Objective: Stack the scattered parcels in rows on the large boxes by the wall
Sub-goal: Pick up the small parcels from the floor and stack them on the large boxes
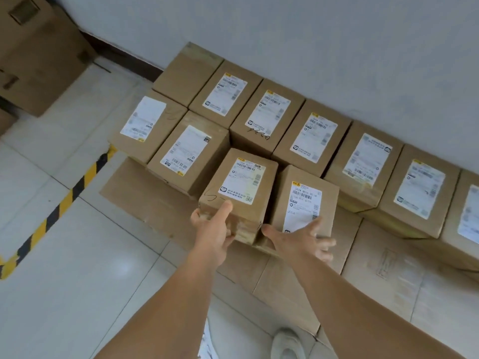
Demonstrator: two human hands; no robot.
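Brown parcels with white labels stand in two rows on the large flat boxes point(388, 275) by the wall. Several fill the back row point(313, 136), and two more point(189, 151) start the front row at the left. My left hand point(212, 229) grips the near corner of a third front-row parcel point(243, 182), thumb on top and fingers around its side. Beside it on the right stands another parcel point(305, 200). My right hand point(300, 239) is spread flat against that parcel's near face.
The white wall point(311, 35) runs right behind the back row. Big cartons point(33, 53) are piled at the top left. Yellow-and-black tape point(62, 200) crosses the tiled floor at the left. My shoe point(287, 343) shows at the boxes' near edge.
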